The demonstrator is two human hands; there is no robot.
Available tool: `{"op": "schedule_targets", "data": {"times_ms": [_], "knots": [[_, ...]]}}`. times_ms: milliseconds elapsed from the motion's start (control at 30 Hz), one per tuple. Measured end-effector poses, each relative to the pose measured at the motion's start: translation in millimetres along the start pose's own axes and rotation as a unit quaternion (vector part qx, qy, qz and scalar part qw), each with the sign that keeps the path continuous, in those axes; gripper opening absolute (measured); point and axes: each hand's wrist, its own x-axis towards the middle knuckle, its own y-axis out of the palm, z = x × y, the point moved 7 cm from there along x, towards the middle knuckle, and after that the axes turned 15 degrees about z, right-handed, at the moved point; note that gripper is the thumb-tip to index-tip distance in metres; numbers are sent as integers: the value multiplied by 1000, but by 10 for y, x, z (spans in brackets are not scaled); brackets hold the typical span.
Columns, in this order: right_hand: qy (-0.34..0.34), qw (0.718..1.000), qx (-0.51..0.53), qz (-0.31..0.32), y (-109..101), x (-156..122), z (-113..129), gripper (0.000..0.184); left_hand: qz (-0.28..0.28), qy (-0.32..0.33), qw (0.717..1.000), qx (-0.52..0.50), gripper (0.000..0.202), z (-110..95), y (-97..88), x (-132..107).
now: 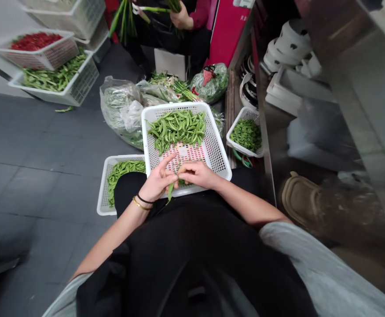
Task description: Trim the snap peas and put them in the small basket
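Gray floor tiles (56, 145) extend at left. Rightward: a white basket (101, 189) holding pods (126, 168); the left hand (159, 179), gripping a green pod (170, 192) over the near rim of a central perforated basket (218, 154); the right hand (199, 173), pinching that pod's upper end; a small basket (241, 150) of greens (246, 134).

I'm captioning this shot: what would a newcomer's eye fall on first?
Probably the green pea pods in the central white basket, over whose near side the left hand and right hand meet on one pod. Next, the pink panel at top and apparent red chillies at upper left.
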Motion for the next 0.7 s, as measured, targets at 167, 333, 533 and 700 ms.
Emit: {"op": "schedule_targets", "data": {"times_ms": [167, 333, 533, 700], "knots": [[11, 1000, -10, 12, -1, -24, 53, 13, 5, 19, 1000, -16, 93, 21, 78, 2], [11, 976, -199, -83, 21, -81, 221, 16, -66, 30, 995, -71, 86, 166, 42, 28], [70, 959, -205, -181, -373, -346, 86, 11, -258, 142, 955, -19, 56, 26, -383, -230], [104, 981, -159, -43, -198, -247, -56, 26, -251, 142, 953, 89, 36, -117, -327, -280]]}}
